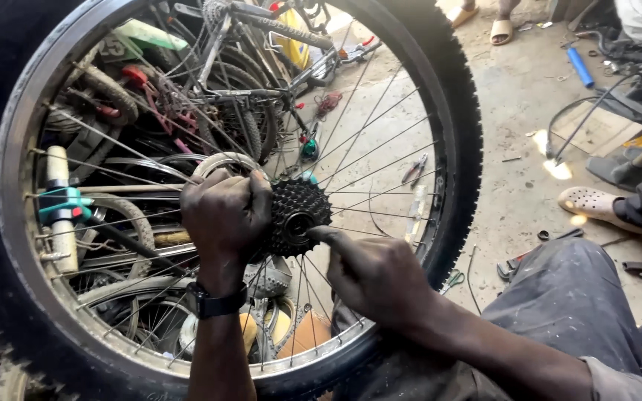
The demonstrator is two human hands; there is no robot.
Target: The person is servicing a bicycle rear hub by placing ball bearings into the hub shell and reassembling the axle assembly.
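The wheel stands upright, its knobby black tyre wrapped around a silver rim laced with thin spokes. At its hub sits the cassette, a dark, greasy stack of toothed cogs with an open centre hole.

Bicycle repair workshop — piled bicycles, scattered tools, concrete floor

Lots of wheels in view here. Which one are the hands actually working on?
The big upright spoked wheel filling the view: left hand grips its black sprocket cluster, right hand fingers the hub. Others lie piled behind.
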